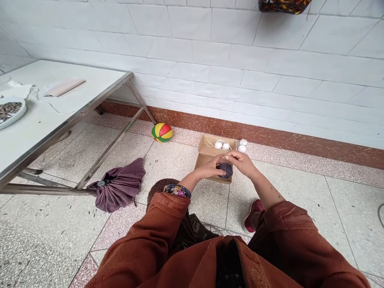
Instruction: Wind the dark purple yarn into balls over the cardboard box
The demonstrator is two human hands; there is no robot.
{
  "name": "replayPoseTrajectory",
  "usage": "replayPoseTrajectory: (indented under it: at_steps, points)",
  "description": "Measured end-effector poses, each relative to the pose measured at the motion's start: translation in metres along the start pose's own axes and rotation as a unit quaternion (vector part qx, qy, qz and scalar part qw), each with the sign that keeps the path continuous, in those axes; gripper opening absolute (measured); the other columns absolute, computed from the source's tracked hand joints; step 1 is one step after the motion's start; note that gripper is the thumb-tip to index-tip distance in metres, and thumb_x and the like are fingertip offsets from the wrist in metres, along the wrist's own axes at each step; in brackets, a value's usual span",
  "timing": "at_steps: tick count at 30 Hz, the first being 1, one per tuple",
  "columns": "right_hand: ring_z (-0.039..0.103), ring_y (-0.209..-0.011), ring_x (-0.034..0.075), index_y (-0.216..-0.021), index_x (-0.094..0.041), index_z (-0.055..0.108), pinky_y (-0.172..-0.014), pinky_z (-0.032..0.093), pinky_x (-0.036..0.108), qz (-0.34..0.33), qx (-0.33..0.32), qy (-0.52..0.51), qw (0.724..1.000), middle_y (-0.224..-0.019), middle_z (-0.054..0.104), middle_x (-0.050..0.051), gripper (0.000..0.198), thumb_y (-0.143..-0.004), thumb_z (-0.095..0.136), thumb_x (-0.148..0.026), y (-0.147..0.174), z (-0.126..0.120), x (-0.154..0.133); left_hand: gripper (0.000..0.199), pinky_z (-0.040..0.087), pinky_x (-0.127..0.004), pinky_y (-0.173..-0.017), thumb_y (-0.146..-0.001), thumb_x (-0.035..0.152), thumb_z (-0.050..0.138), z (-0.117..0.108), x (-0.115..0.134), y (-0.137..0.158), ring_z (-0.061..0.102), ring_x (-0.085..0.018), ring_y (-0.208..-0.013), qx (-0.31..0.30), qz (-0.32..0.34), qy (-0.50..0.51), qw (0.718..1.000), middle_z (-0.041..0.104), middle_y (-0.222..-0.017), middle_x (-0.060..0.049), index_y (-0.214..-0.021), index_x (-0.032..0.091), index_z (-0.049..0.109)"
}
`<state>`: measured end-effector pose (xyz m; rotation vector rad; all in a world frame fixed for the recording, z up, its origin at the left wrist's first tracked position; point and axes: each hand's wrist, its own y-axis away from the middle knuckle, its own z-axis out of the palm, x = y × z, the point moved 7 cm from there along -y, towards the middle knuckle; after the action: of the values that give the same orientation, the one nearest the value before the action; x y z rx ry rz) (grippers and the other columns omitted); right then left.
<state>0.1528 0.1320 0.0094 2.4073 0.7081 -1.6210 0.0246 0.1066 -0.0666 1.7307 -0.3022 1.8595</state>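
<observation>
My left hand is wrapped round a dark purple-grey ball of yarn, just above an open cardboard box. At the top of the ball, the fingers of my right hand are pinched together on what looks like a thin strand of yarn. White yarn balls with a loose strand lie on the box's raised flap. More white yarn balls sit on the floor at the box's right side.
A red, yellow and green ball rests by the wall. Left of me stands a metal-framed table with a plate of seed shells on it. Purple gathered cloth lies on the floor near the table's lower bar.
</observation>
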Motion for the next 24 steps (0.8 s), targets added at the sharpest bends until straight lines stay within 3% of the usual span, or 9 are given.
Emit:
replayPoseTrajectory:
  at_steps: [3, 6, 9, 13, 20, 24]
  points:
    - [0.061, -0.08, 0.019, -0.083, -0.022, 0.069, -0.078, 0.048, 0.032, 0.046, 0.011, 0.017, 0.999, -0.083, 0.07, 0.002, 0.028, -0.09, 0.058, -0.046, -0.002, -0.003, 0.017, 0.104, 0.051, -0.031, -0.078, -0.07, 0.024, 0.082, 0.011, 0.005, 0.004, 0.06, -0.021, -0.099, -0.062, 0.018, 0.049, 0.997, 0.061, -0.116, -0.01, -0.158, 0.029, 0.027]
    - [0.06, -0.077, 0.019, -0.079, -0.021, 0.067, -0.075, 0.046, 0.031, 0.102, 0.034, 0.039, 0.993, -0.079, 0.069, 0.001, 0.026, -0.087, 0.058, -0.044, -0.001, -0.007, 0.036, 0.098, 0.052, -0.032, -0.081, -0.072, 0.024, 0.08, 0.012, 0.013, 0.009, 0.061, -0.021, -0.103, -0.06, 0.017, 0.139, 0.988, 0.056, -0.133, -0.012, -0.156, 0.034, 0.031]
    - [0.059, -0.074, 0.019, -0.076, -0.022, 0.065, -0.072, 0.045, 0.03, 0.127, 0.036, 0.062, 0.989, -0.076, 0.069, 0.001, 0.021, -0.086, 0.055, -0.037, 0.0, -0.005, 0.048, 0.079, 0.053, -0.036, -0.084, -0.073, 0.022, 0.076, 0.007, 0.021, 0.012, 0.063, -0.023, -0.106, -0.033, 0.023, 0.224, 0.974, 0.054, -0.141, -0.012, -0.146, 0.03, 0.048]
    - [0.058, -0.07, 0.019, -0.075, -0.022, 0.062, -0.067, 0.043, 0.028, 0.134, 0.017, 0.094, 0.986, -0.07, 0.065, 0.0, 0.016, -0.084, 0.052, -0.03, 0.002, 0.004, 0.052, 0.057, 0.054, -0.043, -0.087, -0.071, 0.019, 0.072, -0.001, 0.024, 0.011, 0.065, -0.024, -0.101, 0.01, 0.042, 0.318, 0.947, 0.065, -0.127, -0.013, -0.126, 0.02, 0.061]
    - [0.057, -0.069, 0.019, -0.07, -0.022, 0.058, -0.064, 0.042, 0.028, 0.107, 0.01, 0.132, 0.985, -0.07, 0.063, 0.001, 0.024, -0.087, 0.052, -0.037, 0.002, 0.015, 0.047, 0.041, 0.053, -0.05, -0.093, -0.073, 0.022, 0.065, -0.011, 0.02, 0.007, 0.068, -0.026, -0.102, 0.072, 0.048, 0.39, 0.917, 0.07, -0.116, -0.011, -0.114, 0.017, 0.059]
    - [0.058, -0.07, 0.018, -0.077, -0.021, 0.065, -0.066, 0.044, 0.028, 0.065, -0.004, 0.121, 0.99, -0.073, 0.066, 0.001, 0.023, -0.09, 0.054, -0.038, 0.003, 0.015, 0.036, 0.04, 0.052, -0.05, -0.099, -0.073, 0.019, 0.067, -0.026, 0.014, 0.007, 0.068, -0.023, -0.102, 0.154, 0.056, 0.365, 0.916, 0.069, -0.113, -0.008, -0.111, 0.018, 0.056]
